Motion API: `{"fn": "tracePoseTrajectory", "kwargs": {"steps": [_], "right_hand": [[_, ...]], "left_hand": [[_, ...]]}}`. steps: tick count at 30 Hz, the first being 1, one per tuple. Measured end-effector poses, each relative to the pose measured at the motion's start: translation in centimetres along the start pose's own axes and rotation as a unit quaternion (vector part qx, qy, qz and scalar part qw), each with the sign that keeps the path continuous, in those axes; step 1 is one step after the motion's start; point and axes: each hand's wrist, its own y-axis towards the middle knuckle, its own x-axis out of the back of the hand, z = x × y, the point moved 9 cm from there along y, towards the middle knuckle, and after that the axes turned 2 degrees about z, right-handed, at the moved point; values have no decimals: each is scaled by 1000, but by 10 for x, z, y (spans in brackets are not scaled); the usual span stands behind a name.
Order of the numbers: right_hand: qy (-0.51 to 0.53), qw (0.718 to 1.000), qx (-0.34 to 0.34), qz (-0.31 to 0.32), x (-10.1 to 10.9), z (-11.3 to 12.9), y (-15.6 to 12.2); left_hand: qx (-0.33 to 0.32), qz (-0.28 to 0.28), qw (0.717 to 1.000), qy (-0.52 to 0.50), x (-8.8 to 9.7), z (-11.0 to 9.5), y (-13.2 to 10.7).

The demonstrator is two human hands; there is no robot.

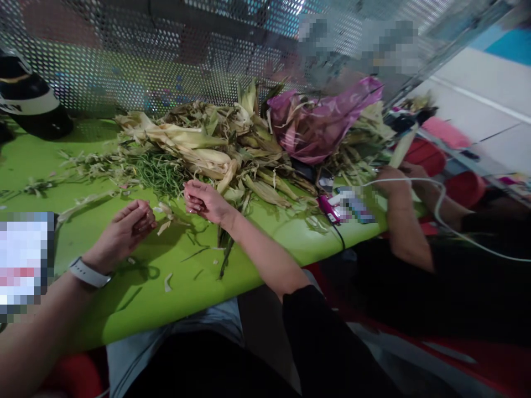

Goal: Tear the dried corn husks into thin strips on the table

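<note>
Over the green table (244,271), my left hand (133,226) is closed with thumb and fingers pressed together. A white watch band is on that wrist. Any small thing in its pinch is too blurred to make out. My right hand (205,202) has its fingers curled inward, and whatever it may hold is hidden. Between the two hands shows a pale husk scrap (165,218); I cannot tell if it touches my left fingers. Just behind them lies a pile of thin green strips (161,174). A large heap of corn husks (199,143) spreads behind my right hand.
A purple plastic bag (319,124) rests on the husks. A dark bottle (31,99) stands back left, a blurred screen (22,260) front left. On the right, another person's hands (398,179) hold a husk near a white cable (442,193). Perforated metal (166,50) borders the back.
</note>
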Motion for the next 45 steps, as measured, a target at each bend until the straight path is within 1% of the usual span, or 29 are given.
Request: {"fn": "tracePoseTrajectory", "kwargs": {"steps": [3,4,7,9,11,13,14,15,16,17,18,19,21,22,23,24,25,26,27,29,31,32,34,36,38,40,42,43,45], "right_hand": [[-22,1000,-9,15,-3,0,-3],[-32,999,-15,16,-4,0,-3],[-63,997,-44,19,-4,-6,-4],[-80,995,-52,8,-1,-9,-4],[-106,994,-35,-16,5,-6,-3],[-156,987,5,-36,12,3,-1],[-196,979,28,-43,14,9,0],[-246,967,49,-53,17,15,1],[-303,948,67,-71,21,23,0],[-363,923,79,-99,26,32,-1],[-424,891,84,-138,31,43,-5],[-481,854,79,-180,37,54,-10],[-582,773,42,-251,43,75,-25],[-629,736,8,-250,42,81,-31],[-669,710,-38,-216,38,80,-35],[-702,687,-88,-166,32,74,-40],[-730,661,-121,-124,27,69,-45],[-752,637,-144,-86,21,63,-50],[-771,613,-165,-56,16,55,-55],[-799,569,-195,-20,11,40,-62],[-813,541,-214,-10,10,28,-64],[-816,536,-218,-7,10,24,-64],[-814,541,-211,-6,10,21,-60],[-813,551,-187,-33,10,26,-52],[-813,553,-166,-75,13,34,-44],[-818,543,-166,-94,16,34,-37],[-822,534,-180,-84,18,28,-30],[-823,530,-186,-80,19,27,-28],[-826,525,-189,-75,19,26,-24]], "left_hand": [[8,-25,1000,14,7,2,1],[4,-23,1000,17,7,1,0],[-6,10,1000,19,1,0,-1],[-4,15,1000,18,1,0,-1],[-3,6,1000,16,5,-1,-1],[-2,3,1000,15,7,-3,0],[1,3,1000,16,7,-4,0],[2,-9,1000,16,9,-6,1],[8,-18,1000,20,10,-7,1],[10,-30,999,26,11,-8,1],[11,-41,998,37,13,-9,0],[9,-49,997,52,14,-10,0],[-14,-60,994,95,16,-16,-2],[-29,-60,990,122,15,-20,-3],[-43,-56,986,153,15,-23,-4],[-54,-49,978,193,13,-25,-4],[-64,-40,967,244,10,-26,-4],[-72,-33,949,304,8,-27,-4],[-81,-25,926,368,5,-27,-4],[-105,-14,866,488,-3,-25,-3],[-123,-8,812,570,-9,-20,-2],[-128,-9,791,598,-12,-18,-1],[-130,-11,759,637,-16,-13,0],[-126,-15,736,665,-19,-9,1],[-122,-17,720,683,-22,-8,2],[-122,-20,715,688,-25,-8,1],[-123,-29,716,687,-25,-9,0],[-122,-37,718,684,-24,-9,0],[-123,-54,737,663,-21,-10,0]]}}
